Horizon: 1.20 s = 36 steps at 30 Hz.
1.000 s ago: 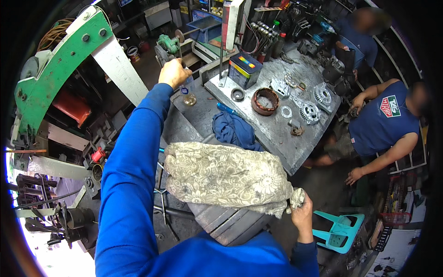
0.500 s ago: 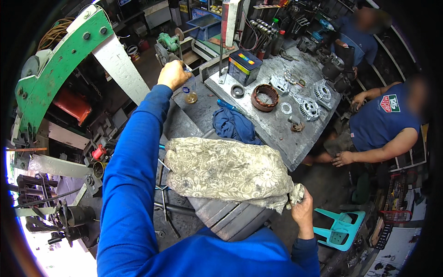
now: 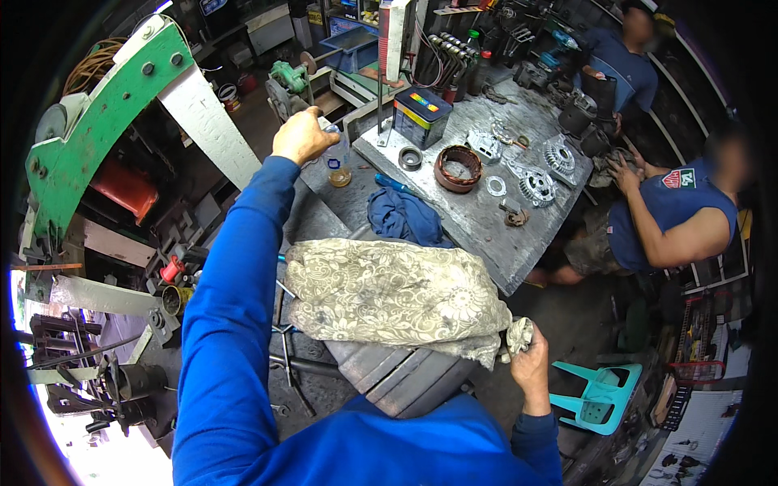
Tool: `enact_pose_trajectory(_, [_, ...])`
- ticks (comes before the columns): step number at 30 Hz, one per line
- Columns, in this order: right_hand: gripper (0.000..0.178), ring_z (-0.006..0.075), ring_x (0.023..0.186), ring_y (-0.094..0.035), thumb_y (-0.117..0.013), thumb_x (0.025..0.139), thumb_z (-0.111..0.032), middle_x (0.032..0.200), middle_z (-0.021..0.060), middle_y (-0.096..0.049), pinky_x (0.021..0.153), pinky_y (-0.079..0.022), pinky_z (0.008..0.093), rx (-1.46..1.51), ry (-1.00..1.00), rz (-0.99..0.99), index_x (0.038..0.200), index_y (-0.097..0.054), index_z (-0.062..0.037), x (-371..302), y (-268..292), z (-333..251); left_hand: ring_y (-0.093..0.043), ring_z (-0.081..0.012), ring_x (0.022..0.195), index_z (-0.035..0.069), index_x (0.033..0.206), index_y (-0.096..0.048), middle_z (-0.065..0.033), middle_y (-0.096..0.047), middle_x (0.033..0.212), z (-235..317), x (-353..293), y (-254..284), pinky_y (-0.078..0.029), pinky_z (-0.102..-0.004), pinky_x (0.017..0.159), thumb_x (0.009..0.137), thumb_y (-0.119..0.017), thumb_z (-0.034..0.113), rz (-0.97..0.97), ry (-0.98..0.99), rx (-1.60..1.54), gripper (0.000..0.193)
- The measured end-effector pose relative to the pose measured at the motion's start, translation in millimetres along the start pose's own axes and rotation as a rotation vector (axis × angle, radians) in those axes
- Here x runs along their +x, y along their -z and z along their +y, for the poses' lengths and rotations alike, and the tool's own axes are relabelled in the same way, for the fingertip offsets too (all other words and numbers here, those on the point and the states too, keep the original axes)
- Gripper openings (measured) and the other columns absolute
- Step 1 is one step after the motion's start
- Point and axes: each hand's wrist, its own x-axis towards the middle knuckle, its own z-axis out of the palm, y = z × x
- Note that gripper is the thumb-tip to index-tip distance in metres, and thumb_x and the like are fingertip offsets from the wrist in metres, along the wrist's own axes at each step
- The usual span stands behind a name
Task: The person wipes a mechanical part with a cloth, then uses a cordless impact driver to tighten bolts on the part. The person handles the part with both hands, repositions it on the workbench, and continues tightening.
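Observation:
My left hand (image 3: 306, 138) reaches far forward, its fingers closed at the upper part of a clear plastic bottle (image 3: 339, 172) with amber liquid at the bottom. The fingers' far side is hidden. The bottle is upright, beside the metal workbench's left edge. Down at the right, my right hand (image 3: 531, 368) grips a bunched piece of patterned cloth (image 3: 519, 335). It is at the right end of a cream floral cloth cover (image 3: 397, 296), spread over a dark ribbed object (image 3: 405, 373) in front of me. A crumpled blue cloth (image 3: 405, 217) lies just beyond.
On the workbench (image 3: 478, 215) are a copper-wound ring (image 3: 458, 168), metal housings (image 3: 533, 185) and a dark box (image 3: 421, 117). A green-and-white steel frame (image 3: 113, 105) rises at the left. Two people work at the right, near a turquoise plastic stool (image 3: 600, 397).
The bottle has shifted slightly right and my left hand sits a little lower beside it. My right hand stays on the cloth. The nearer person at the right has brought both hands up together.

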Motion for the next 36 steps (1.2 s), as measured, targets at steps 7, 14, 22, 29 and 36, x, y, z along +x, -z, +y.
enact_pose_trajectory(7, [0.029,0.0168,0.098,-0.071,-0.069,0.095,-0.005,0.107,0.0106,-0.077,0.09,-0.055,0.0335,-0.147,0.189,0.029,0.123,-0.066,0.0026,12.3,20.0,-33.0,-0.068,-0.0219,0.112,-0.004,0.128,-0.07,-0.0128,-0.074,0.121,54.9,-123.9,102.6,-0.053,-0.0367,0.101,0.091,-0.081,0.029,-0.221,-0.192,-0.876,0.051])
enact_pose_trajectory(14, [0.053,0.0415,0.122,-0.063,-0.078,0.09,-0.039,0.13,0.017,-0.069,0.111,-0.045,0.0501,0.177,1.129,-0.105,0.126,-0.069,-0.0012,40.1,-6.4,-175.9,-0.058,-0.0298,0.131,-0.006,0.146,-0.055,-0.0206,-0.059,0.144,175.8,-246.2,130.8,-0.043,-0.0434,0.114,0.083,-0.074,0.068,-0.727,-0.143,-1.515,0.099])
enact_pose_trajectory(22, [0.041,0.024,0.104,-0.062,-0.061,0.105,-0.035,0.117,0.0092,-0.067,0.093,-0.047,0.0371,0.542,0.936,-0.118,0.128,-0.063,-0.0014,19.2,-70.2,-188.6,-0.05,-0.0264,0.143,0.011,0.163,-0.038,-0.0098,-0.052,0.156,210.6,-267.1,54.3,-0.041,-0.0404,0.118,0.102,-0.059,0.065,-0.291,-0.052,-1.753,0.084])
enact_pose_trajectory(29, [0.036,0.006,0.064,-0.049,-0.045,0.115,-0.042,0.075,-0.004,-0.05,0.06,-0.042,0.0235,1.131,0.249,-0.118,0.107,-0.06,-0.0105,18.3,-32.7,-184.9,-0.063,-0.0264,0.124,-0.002,0.134,-0.062,-0.0163,-0.066,0.13,235.4,-248.0,31.2,-0.051,-0.0408,0.103,0.109,-0.061,0.028,0.195,-0.779,-0.526,0.04])
enact_pose_trajectory(36, [0.056,0.0291,0.092,-0.067,-0.037,0.113,-0.054,0.1,0.018,-0.067,0.088,-0.056,0.0449,1.525,0.261,0.021,0.115,-0.06,-0.0035,31.1,-9.9,-176.9,-0.07,-0.0194,0.112,0.002,0.128,-0.069,-0.0101,-0.076,0.119,235.9,-221.0,29.2,-0.054,-0.0359,0.1,0.097,-0.074,0.009,-0.531,-0.539,-1.213,0.032])
